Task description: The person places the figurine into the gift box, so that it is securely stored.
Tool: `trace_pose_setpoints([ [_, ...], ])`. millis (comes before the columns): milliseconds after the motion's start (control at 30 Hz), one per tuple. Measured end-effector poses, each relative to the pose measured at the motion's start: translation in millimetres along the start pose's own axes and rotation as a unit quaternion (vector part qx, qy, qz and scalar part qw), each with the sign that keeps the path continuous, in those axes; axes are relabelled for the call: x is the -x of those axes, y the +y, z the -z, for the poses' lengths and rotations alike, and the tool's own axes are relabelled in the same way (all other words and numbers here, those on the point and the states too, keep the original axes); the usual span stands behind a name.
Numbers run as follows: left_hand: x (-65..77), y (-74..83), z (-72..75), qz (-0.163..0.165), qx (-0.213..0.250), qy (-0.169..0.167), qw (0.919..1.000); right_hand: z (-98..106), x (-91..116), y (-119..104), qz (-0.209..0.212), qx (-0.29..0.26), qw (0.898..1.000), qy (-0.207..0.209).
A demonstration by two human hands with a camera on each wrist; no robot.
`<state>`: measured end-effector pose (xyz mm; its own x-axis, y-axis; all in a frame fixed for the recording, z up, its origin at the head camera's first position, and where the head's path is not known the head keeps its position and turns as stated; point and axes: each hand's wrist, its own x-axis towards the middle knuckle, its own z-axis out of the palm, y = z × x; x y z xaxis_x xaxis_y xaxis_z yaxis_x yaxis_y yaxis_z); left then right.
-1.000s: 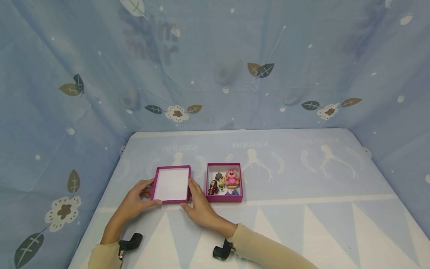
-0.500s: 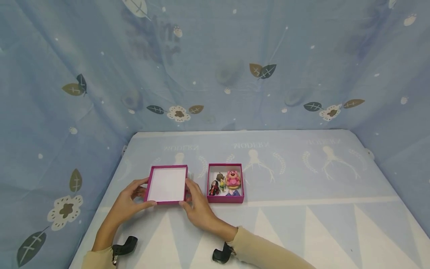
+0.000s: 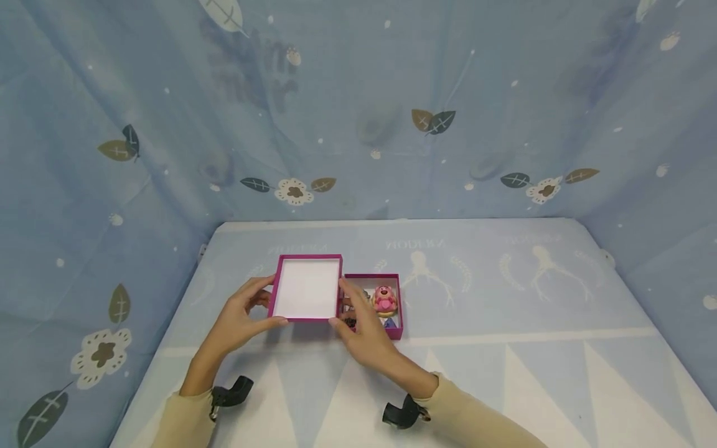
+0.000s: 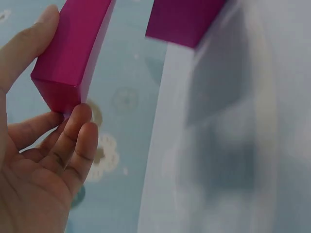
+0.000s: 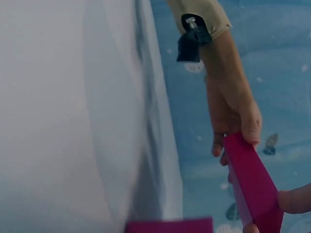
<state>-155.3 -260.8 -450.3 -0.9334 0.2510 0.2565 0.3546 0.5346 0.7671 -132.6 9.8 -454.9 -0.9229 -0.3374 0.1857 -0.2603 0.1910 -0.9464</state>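
Observation:
Both hands hold a shallow square magenta box lid (image 3: 307, 289), its white inside facing up and toward the head camera. My left hand (image 3: 241, 320) grips its left side, thumb at the near corner; in the left wrist view the fingertips (image 4: 87, 138) lie under the lid's end. On the opposite side my right hand (image 3: 366, 330) pinches the lid, its thumb (image 5: 294, 199) on the wall in the right wrist view. Behind that hand stands a magenta box (image 3: 396, 334), partly hidden, with a pink bear figurine (image 3: 384, 301) and other small figures inside.
A pale patterned cloth (image 3: 493, 298) covers the table. Blue printed fabric (image 3: 358, 124) hangs at the back and both sides. A black camera mount is strapped to each wrist, including the left mount (image 3: 232, 392).
The lid shifted slightly left at first, then rose off the table and moved right and away in both hands. It and the right hand now overlap the box's left part.

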Motion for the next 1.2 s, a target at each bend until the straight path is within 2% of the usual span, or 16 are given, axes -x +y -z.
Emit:
trace_pose_setpoints([
  [233,-35.6,11.5,-30.9,-0.045,0.024,-0.031,0.9982,44,-6,9,0.01,0.006,0.999,0.042],
  [400,-55.8,13.5,-46.4,-0.042,0.016,-0.049,0.9978,64,-11,22,0.022,0.001,0.999,0.044],
  [633,-79.3,19.5,-57.9,-0.032,0.007,-0.065,0.9974,88,-18,36,-0.001,-0.025,0.999,0.032],
  [800,-90.9,21.7,-64.7,-0.021,0.005,-0.076,0.9969,101,-24,43,-0.012,-0.033,0.999,0.019],
  [1000,-99.1,19.1,-71.4,-0.017,0.003,-0.08,0.9966,107,-29,49,-0.025,-0.029,0.999,0.007],
  [1200,-104.0,18.5,-75.5,-0.034,0.004,-0.069,0.997,110,-33,50,-0.019,-0.017,1.0,0.016],
])
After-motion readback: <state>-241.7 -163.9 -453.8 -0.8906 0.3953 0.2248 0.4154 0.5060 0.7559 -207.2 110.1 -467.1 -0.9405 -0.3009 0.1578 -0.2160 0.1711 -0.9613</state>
